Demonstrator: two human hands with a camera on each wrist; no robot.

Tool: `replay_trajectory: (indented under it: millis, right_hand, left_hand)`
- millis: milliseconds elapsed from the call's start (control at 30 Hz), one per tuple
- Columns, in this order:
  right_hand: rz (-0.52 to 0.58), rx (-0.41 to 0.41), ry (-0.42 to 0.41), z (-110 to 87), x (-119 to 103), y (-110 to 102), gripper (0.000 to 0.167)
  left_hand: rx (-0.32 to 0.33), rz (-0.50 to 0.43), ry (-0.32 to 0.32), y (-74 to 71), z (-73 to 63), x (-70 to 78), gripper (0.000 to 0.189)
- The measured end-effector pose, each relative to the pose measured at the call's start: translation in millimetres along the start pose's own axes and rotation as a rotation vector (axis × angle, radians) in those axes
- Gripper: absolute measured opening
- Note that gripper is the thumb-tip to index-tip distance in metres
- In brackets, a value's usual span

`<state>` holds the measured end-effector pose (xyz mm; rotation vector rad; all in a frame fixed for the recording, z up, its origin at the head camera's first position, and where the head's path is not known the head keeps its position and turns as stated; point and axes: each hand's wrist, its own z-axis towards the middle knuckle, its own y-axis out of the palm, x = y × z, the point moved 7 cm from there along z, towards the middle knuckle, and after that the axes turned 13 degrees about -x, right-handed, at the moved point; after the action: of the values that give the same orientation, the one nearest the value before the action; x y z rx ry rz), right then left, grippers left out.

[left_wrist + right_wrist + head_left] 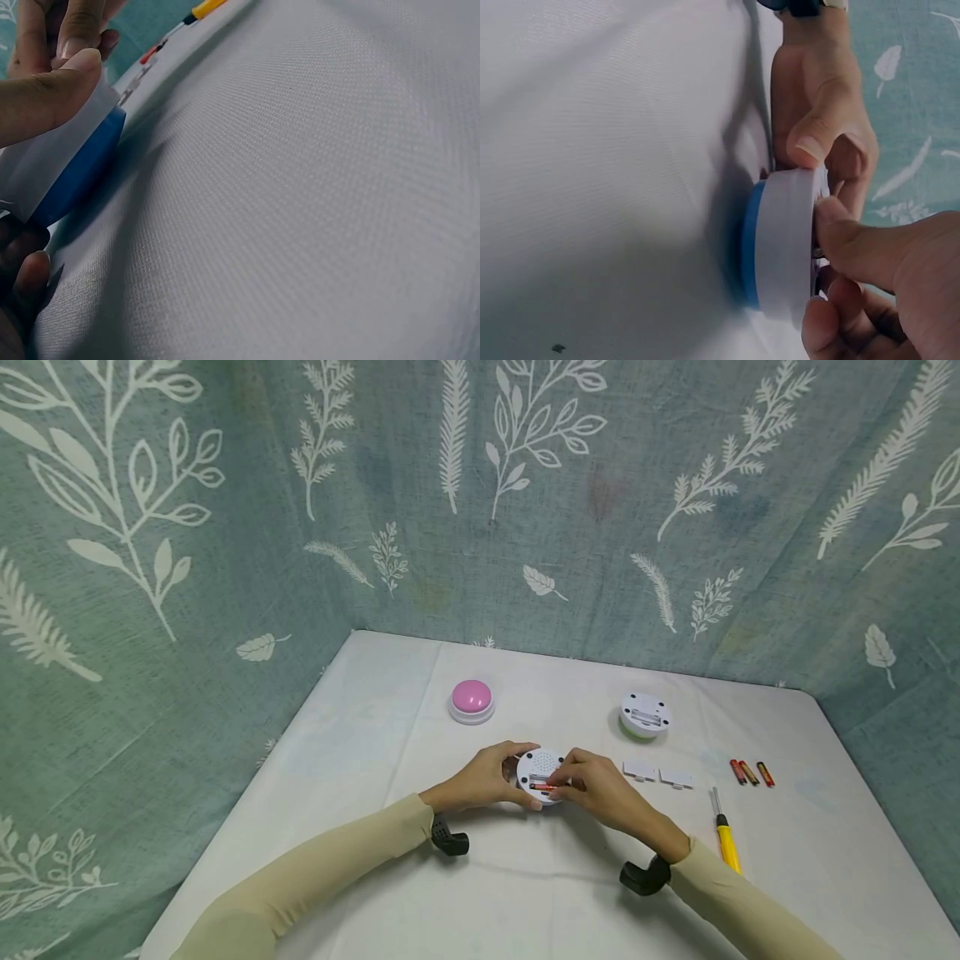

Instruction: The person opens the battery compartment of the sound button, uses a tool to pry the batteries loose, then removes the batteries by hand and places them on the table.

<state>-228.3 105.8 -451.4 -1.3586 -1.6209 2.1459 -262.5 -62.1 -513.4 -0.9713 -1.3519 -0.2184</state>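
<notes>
There it was on my head feed: a round white plastic device (542, 762) sat bottom up between two bare hands, its dotted grille and dark feet facing the camera. Its blue dome (750, 251) pointed down toward the white cloth-covered table (480, 902); whether it touched, I couldn't tell. The left hand (483, 777) gripped it, thumb at the near edge, fingers along the far one, so the device sat just right of that palm.

And the small red cylindrical battery (540, 787)! It lay at the device's compartment, long axis running nearly left to right, left end showing. The right hand (600, 789) pinched its right end between thumb and fingertips, so the battery reached out leftward from that hand. My right wrist feed had the thumb covering most of it.

Past the right hand lay two white rectangular plastic covers (639, 770), and behind them a white-and-green round device (644, 714), bottom up. Farther right, three loose red-and-gold batteries (748, 773) lay beyond a yellow-and-black screwdriver (726, 839), its shaft pointing away from the person. At the back, a pink-domed white button (472, 697) stood dome up.
</notes>
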Motion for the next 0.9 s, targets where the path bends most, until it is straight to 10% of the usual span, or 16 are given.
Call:
replay_trajectory:
  millis: [900]
  right_hand:
    - [-0.175,0.004,0.005,-11.8,-3.3,-22.7,0.010]
  left_hand:
    - [0.007,0.015,0.000,-0.8,0.1,0.2,0.098]
